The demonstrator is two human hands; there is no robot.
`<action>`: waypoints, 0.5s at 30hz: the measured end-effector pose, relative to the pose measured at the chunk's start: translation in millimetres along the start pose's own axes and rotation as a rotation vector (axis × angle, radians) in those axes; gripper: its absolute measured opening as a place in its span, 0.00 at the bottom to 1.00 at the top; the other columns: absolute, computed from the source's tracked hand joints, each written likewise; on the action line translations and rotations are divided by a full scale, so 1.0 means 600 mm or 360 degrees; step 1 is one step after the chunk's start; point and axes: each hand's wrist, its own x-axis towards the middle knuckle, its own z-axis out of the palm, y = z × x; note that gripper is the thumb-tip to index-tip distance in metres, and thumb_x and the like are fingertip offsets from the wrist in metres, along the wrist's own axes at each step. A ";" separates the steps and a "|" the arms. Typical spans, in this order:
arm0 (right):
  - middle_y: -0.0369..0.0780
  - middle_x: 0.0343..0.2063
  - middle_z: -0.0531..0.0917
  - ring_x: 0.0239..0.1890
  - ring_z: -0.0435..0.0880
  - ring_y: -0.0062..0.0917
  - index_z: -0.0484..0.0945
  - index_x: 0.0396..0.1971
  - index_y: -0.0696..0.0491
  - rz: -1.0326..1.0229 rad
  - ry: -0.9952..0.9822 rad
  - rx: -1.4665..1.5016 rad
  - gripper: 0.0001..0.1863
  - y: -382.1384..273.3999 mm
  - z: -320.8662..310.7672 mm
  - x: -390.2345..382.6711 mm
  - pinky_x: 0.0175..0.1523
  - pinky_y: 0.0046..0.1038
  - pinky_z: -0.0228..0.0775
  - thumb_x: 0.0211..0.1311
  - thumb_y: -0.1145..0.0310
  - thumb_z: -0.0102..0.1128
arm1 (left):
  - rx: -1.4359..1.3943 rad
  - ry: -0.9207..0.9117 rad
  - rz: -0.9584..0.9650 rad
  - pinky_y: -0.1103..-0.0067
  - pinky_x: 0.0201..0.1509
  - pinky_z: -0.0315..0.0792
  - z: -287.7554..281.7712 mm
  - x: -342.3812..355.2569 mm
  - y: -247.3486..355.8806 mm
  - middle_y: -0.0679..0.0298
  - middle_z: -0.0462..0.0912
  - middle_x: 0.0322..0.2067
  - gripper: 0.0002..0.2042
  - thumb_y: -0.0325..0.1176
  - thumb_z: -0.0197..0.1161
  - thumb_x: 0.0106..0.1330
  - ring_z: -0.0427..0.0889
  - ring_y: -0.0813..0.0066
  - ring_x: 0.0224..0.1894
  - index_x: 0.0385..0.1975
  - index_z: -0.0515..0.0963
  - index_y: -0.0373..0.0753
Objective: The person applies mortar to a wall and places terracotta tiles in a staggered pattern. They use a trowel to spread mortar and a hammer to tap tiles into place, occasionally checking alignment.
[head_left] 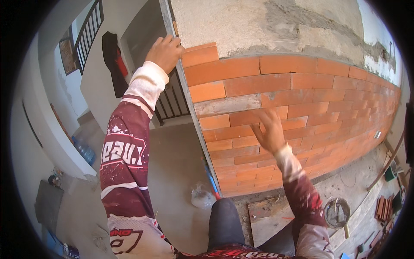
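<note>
In front of me a wall is faced with rows of orange brick tiles [276, 84]. My left hand [165, 54] is up at the wall's left edge, fingers curled over the upright grey strip [189, 97] there. Right beside those fingers, a short brick tile [200, 55] sits at the left end of the top row. My right hand [269, 131] is lower, before the tiles, with its fingers apart and nothing seen in them. Whether its fingertips touch the wall I cannot tell. One whitish tile [228, 105] stands out among the orange ones.
Bare rough plaster [241, 26] lies above the tiles. At lower right are a round bucket of grey mix [337, 213], a board [271, 220] and stacked tiles [383, 208]. A clear plastic bag [202, 196] lies near my knee. Beyond the left edge is a dark railing [172, 97].
</note>
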 end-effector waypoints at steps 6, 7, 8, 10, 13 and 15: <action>0.41 0.39 0.78 0.47 0.70 0.38 0.80 0.39 0.50 -0.0035 0.0416 -0.0249 0.13 -0.022 0.057 0.242 0.52 0.40 0.58 0.55 0.62 0.60 | 0.0050 -0.0017 -0.0031 0.75 0.46 0.68 0.003 0.013 0.009 0.65 0.75 0.33 0.03 0.26 0.57 0.54 0.73 0.69 0.42 0.27 0.77 0.39; 0.40 0.39 0.78 0.48 0.70 0.37 0.81 0.38 0.50 -0.0023 0.0485 -0.0325 0.12 -0.025 0.065 0.259 0.53 0.40 0.57 0.56 0.61 0.59 | 0.0066 -0.0028 -0.0035 0.75 0.46 0.68 -0.002 0.015 0.010 0.65 0.75 0.33 0.03 0.26 0.57 0.54 0.73 0.69 0.42 0.27 0.77 0.39; 0.40 0.40 0.78 0.49 0.69 0.37 0.82 0.37 0.50 0.0012 0.0481 -0.0347 0.13 -0.026 0.072 0.272 0.54 0.41 0.55 0.56 0.60 0.59 | 0.0081 -0.0038 -0.0040 0.75 0.46 0.68 -0.007 0.017 0.011 0.64 0.75 0.33 0.03 0.26 0.57 0.54 0.73 0.69 0.42 0.28 0.77 0.39; 0.40 0.41 0.79 0.51 0.67 0.37 0.83 0.35 0.51 0.0086 0.0449 -0.0388 0.14 -0.026 0.092 0.283 0.56 0.43 0.52 0.56 0.58 0.58 | 0.0056 -0.0016 -0.0071 0.74 0.46 0.69 0.000 0.011 0.014 0.63 0.74 0.34 0.04 0.25 0.57 0.54 0.73 0.67 0.43 0.28 0.76 0.38; 0.41 0.42 0.79 0.53 0.66 0.39 0.84 0.34 0.51 0.0297 0.0365 -0.0310 0.16 -0.037 0.103 0.295 0.58 0.43 0.48 0.56 0.56 0.57 | 0.0143 -0.0057 -0.0076 0.76 0.45 0.71 -0.002 0.012 0.019 0.64 0.77 0.34 0.04 0.28 0.57 0.56 0.75 0.69 0.45 0.26 0.79 0.39; 0.43 0.42 0.79 0.53 0.65 0.39 0.84 0.34 0.52 0.0378 0.0283 -0.0282 0.17 -0.046 0.099 0.297 0.59 0.44 0.45 0.57 0.54 0.58 | 0.0107 0.0009 -0.0072 0.75 0.45 0.72 0.003 0.015 0.022 0.64 0.77 0.34 0.04 0.28 0.57 0.56 0.75 0.68 0.45 0.26 0.79 0.38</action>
